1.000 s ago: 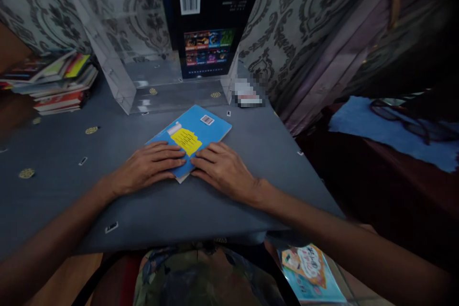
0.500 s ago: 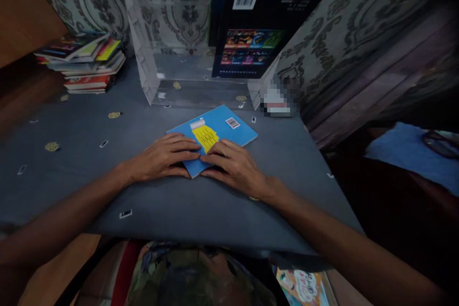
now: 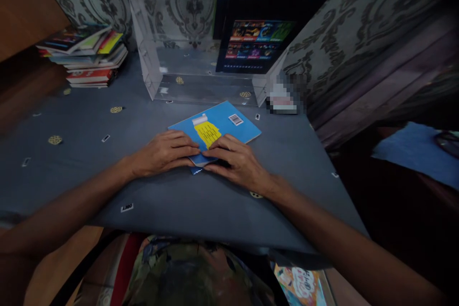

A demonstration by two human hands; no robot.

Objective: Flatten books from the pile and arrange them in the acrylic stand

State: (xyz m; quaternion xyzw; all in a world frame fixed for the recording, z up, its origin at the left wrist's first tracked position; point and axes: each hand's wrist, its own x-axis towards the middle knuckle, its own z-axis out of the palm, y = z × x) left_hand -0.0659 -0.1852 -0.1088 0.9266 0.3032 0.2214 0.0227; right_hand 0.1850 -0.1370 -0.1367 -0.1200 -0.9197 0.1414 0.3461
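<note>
From my remote seat I see the tabletop [image 3: 82, 172] under a grey cloth, its near edge against the wearer. Toward its far edge stands a clear stand [image 3: 148, 81] with a black book [image 3: 272, 5] upright in its right part. A stack of books [image 3: 89, 57] sits near the far edge, off to the left; beyond the right edge lies a blue cloth [image 3: 412, 153].

The blue book [image 3: 225, 124] lies just in front of the stand, between it and the near edge, and closer to the right edge. I read its long axis as slanting from near left to far right, with the barcode [image 3: 235, 119] end toward the tabletop's far right corner. One corner points at the near edge, slightly raised, a sliver of blue showing beneath it.

My grip is closed at that corner from both sides: the left hand [image 3: 168, 153] pinches the left side, the right hand [image 3: 242, 160] the right, fingers on top, thumbs low.

I judge a crease or tear the main risk, if the hands pull unevenly on the corner. The book might also skid into the stand if pushed away.
</note>
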